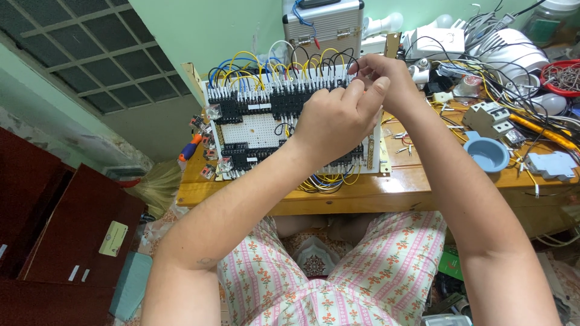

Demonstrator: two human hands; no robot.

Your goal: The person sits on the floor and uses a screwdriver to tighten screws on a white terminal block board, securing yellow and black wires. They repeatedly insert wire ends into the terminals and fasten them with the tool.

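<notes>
Black wire (352,62) pinched in right hand (386,75), upper centre, at terminal row (272,90) (left hand (335,118) pinching beside it). Mid-wiring, probably; seating calls for a precise push.

The panel (260,130) is white with black blocks (241,108), looped by yellow, blue and black wires (254,63). The table (386,187) is honey-brown wood. A blue bowl (487,154) sits on it. The shorts (362,271) are pink-and-white striped with small flowers. The wall (205,30) is pale green.
</notes>
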